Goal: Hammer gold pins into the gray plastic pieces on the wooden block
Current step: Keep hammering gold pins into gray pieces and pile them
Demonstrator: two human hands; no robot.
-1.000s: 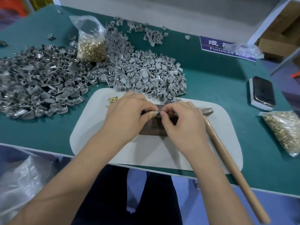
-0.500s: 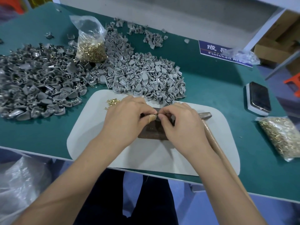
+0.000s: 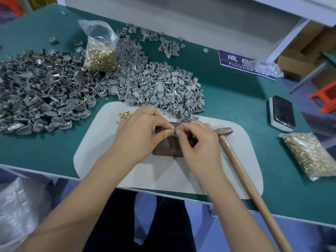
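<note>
Gray plastic piece (image 3: 174,132) sits atop wooden block (image 3: 168,148) on white mat (image 3: 109,151) — left hand (image 3: 138,131) and right hand (image 3: 198,142) both pinch it with fingertips; hammer (image 3: 241,171) lies just right, untouched; loose gold pins (image 3: 124,115) left of the hands.

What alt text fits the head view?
Both hands, left hand and right hand, pinch a gray plastic piece over a wooden block on a white mat; a hammer lies alongside, unheld.

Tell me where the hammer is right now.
In the head view, the hammer lies unheld on the white mat, just right of the right hand and the wooden block.
</note>
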